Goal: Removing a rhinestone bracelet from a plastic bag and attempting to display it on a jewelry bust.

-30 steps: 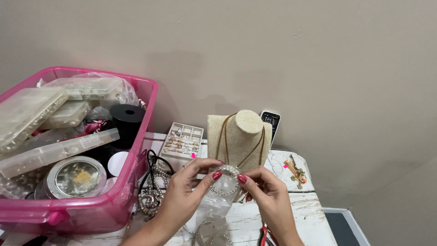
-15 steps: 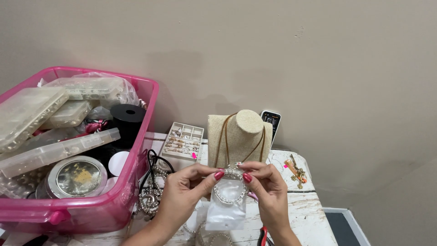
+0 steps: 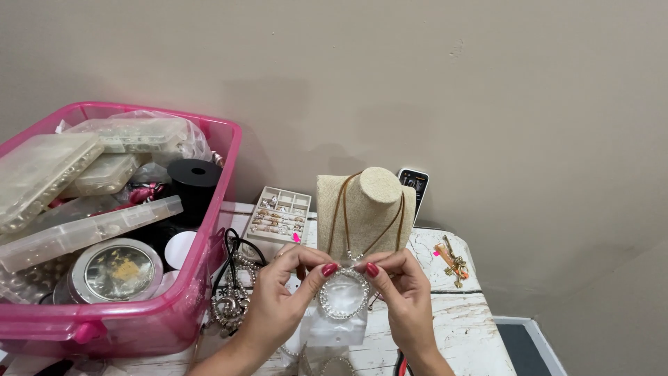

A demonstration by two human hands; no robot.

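Note:
My left hand [image 3: 282,303] and my right hand [image 3: 403,296] both pinch the top of a round rhinestone ring pendant [image 3: 342,296], thumbs meeting above it. A small clear plastic bag [image 3: 332,327] hangs below the pendant between the hands. Just behind stands a beige fabric necklace bust [image 3: 369,202] with a brown cord necklace [image 3: 339,209] draped on it. The pendant sits at the bottom of that cord; whether it is attached I cannot tell.
A pink plastic bin [image 3: 174,320] at the left holds clear bead boxes, a black spool [image 3: 195,177] and a round tin [image 3: 117,271]. A small ring tray [image 3: 280,212], a heap of necklaces [image 3: 233,292], a phone [image 3: 414,184] and keys [image 3: 454,263] lie on the white table [image 3: 473,327].
Both hands have lifted the pendant and its bag slightly towards the bust's base. The pendant now faces the camera flat, with the bag hanging straight down.

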